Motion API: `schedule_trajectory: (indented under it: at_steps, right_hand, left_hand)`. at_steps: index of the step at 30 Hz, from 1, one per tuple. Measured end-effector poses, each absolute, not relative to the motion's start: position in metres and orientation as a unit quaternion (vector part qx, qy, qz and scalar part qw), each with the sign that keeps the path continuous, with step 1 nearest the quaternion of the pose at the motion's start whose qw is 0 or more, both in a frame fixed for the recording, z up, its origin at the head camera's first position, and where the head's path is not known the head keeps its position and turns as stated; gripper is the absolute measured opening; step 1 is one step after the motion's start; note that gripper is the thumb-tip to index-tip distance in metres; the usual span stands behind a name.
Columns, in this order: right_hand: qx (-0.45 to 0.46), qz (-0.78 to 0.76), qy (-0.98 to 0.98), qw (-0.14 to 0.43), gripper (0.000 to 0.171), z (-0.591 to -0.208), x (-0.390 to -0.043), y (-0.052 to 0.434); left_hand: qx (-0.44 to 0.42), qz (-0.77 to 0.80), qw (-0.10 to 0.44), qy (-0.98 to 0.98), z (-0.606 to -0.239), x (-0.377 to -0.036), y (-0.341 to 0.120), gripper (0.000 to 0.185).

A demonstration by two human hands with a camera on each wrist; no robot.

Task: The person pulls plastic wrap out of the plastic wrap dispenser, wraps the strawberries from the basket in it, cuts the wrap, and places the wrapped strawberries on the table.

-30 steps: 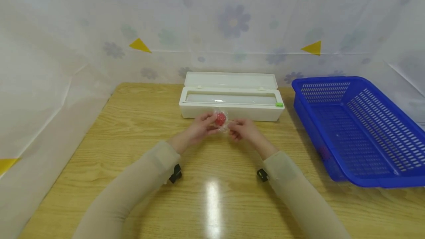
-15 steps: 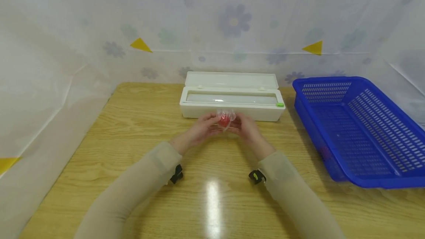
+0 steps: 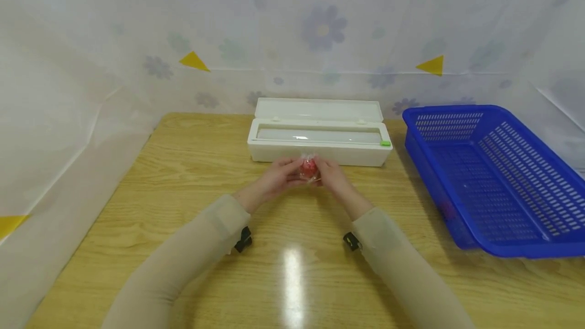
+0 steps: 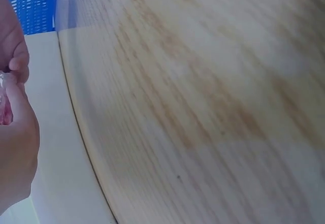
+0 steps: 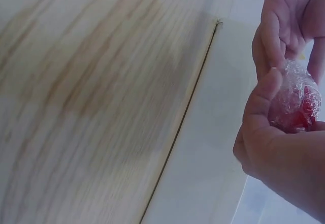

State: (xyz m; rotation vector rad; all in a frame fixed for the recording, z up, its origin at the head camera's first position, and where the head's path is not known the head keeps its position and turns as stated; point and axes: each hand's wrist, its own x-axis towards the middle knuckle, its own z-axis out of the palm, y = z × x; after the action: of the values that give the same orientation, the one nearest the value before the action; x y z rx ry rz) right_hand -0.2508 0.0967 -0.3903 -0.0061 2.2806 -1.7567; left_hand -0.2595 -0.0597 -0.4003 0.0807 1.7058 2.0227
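A small round red thing [image 3: 308, 168], wrapped in crinkled clear plastic film [image 5: 290, 89], is held between both hands in front of a white cling film dispenser [image 3: 365, 156]. My left hand [image 3: 277, 176] grips it from the left, with the thumb on its near side. From the right, my right hand [image 3: 334, 179] pinches the wrapped bundle. The right wrist view shows the film bunched between the fingertips of both hands. Only a sliver of the bundle appears in the left wrist view. What the red thing is cannot be made out.
The dispenser's lid [image 3: 317, 109] stands open at the back, with a roll [image 3: 320, 136] inside and a green slider [image 3: 385, 143] at its right end. A blue plastic basket [image 3: 429, 187] stands on the right of the wooden table [image 3: 192, 166], before a flowered curtain [image 3: 274, 24].
My right hand has moved in from beside the bundle to pinch it. The wrapped red thing has shifted slightly right, and its loose film looks more gathered. The dispenser and basket stay put.
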Motion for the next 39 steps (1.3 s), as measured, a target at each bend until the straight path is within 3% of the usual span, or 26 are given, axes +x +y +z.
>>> schedule_trajectory:
  at_steps: [4, 11, 23, 33, 39]
  right_hand:
    - [-0.010, -0.614, 0.776, 0.145, 0.047, -0.390, -0.251, 0.097]
    - [-0.026, -0.640, 0.758, 0.121, 0.042, -0.396, -0.253, 0.099]
    - [0.048, -0.693, 0.715, 0.085, 0.031, -0.402, -0.256, 0.103]
    - [0.039, -0.698, 0.704, 0.124, 0.044, -0.396, -0.253, 0.105]
    - [-0.032, -0.653, 0.744, 0.137, 0.049, -0.391, -0.246, 0.121]
  left_hand:
    - [0.031, 0.733, 0.244, 0.635, -0.401, -0.258, -0.061, 0.039]
    - [0.013, 0.731, 0.249, 0.636, -0.401, -0.262, -0.060, 0.038]
    - [0.012, 0.724, 0.261, 0.638, -0.401, -0.262, -0.058, 0.038]
    - [-0.049, 0.741, 0.232, 0.629, -0.390, -0.261, -0.078, 0.043]
    - [-0.022, 0.703, 0.267, 0.658, -0.380, -0.260, -0.122, 0.046]
